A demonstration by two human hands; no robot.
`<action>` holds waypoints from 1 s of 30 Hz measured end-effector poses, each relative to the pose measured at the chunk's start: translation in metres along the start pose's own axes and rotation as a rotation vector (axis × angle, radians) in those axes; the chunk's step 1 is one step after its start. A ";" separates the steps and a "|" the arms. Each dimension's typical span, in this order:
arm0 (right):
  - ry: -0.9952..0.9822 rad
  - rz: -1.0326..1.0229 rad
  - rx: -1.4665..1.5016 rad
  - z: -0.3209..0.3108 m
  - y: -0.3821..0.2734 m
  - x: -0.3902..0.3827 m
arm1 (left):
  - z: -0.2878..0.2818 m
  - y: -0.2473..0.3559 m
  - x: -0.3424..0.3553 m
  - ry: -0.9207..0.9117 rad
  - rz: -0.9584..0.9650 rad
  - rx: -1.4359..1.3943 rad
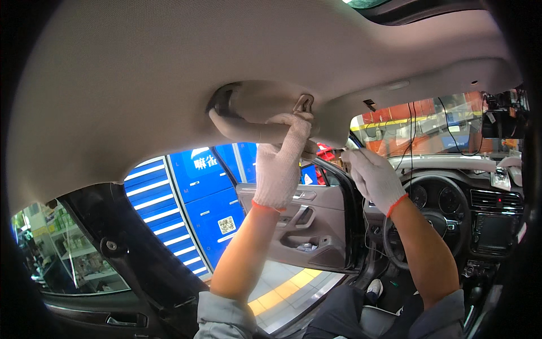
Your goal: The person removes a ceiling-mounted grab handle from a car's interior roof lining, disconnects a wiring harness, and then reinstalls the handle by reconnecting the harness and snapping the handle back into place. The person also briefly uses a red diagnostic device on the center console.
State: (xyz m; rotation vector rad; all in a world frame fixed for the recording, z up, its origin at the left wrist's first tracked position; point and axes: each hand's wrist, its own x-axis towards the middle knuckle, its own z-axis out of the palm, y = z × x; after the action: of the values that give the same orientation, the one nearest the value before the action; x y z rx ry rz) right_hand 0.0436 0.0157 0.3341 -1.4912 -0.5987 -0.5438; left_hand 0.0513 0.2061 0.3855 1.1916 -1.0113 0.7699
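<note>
I am inside a car, looking up at the grey headliner (141, 85). My left hand (280, 164), in a white knit glove, is raised and its fingers wrap the grey grab handle (243, 129) above the door, near its hinge bracket (303, 103). My right hand (374, 178), also gloved, is lifted to the headliner's edge beside the front pillar, fingers pinched on something small that I cannot make out. Both forearms come up from the bottom of the view.
The front door (305, 226) stands open, its grey inner panel showing. The steering wheel (415, 220), instrument dials and centre screen (494, 231) lie to the right. Loose black wires (411, 135) hang across the windscreen. Blue panels (209, 198) stand outside.
</note>
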 end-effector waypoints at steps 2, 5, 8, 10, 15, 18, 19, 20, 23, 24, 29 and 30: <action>0.041 -0.054 0.058 0.005 -0.009 0.006 | -0.002 0.000 0.001 -0.022 -0.042 -0.006; -0.002 -0.127 0.097 0.010 -0.023 0.019 | -0.005 0.000 0.000 -0.055 -0.034 0.014; -0.003 -0.095 0.149 0.015 -0.033 0.031 | -0.007 -0.001 0.001 -0.070 -0.038 -0.056; 0.029 -0.121 0.135 0.019 -0.036 0.037 | -0.008 0.000 0.001 -0.061 -0.035 -0.030; 0.071 -0.181 -0.018 0.025 -0.040 0.047 | -0.008 0.002 0.002 -0.084 0.002 0.032; 0.149 -0.231 -0.175 0.027 -0.040 0.052 | -0.004 0.000 -0.001 -0.003 0.074 0.006; 0.158 -0.241 -0.214 0.029 -0.040 0.053 | -0.004 0.000 -0.002 0.047 0.054 0.110; 0.169 -0.247 -0.253 0.030 -0.041 0.054 | -0.007 0.002 -0.002 0.059 0.041 0.213; 0.265 -0.342 -0.410 0.034 -0.044 0.056 | -0.008 0.001 -0.004 0.098 -0.002 0.344; 0.259 -0.318 -0.410 0.035 -0.045 0.057 | -0.008 0.001 -0.004 0.118 -0.004 0.388; 0.219 -0.332 -0.382 0.037 -0.046 0.056 | -0.008 -0.001 -0.005 0.159 -0.001 0.445; 0.239 -0.366 -0.395 0.038 -0.045 0.056 | -0.009 0.000 -0.005 0.147 -0.008 0.430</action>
State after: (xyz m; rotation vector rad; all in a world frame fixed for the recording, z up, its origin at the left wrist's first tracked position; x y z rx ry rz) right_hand 0.0545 0.0552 0.4045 -1.6587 -0.6009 -1.1612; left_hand 0.0519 0.2149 0.3805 1.4778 -0.7374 1.0889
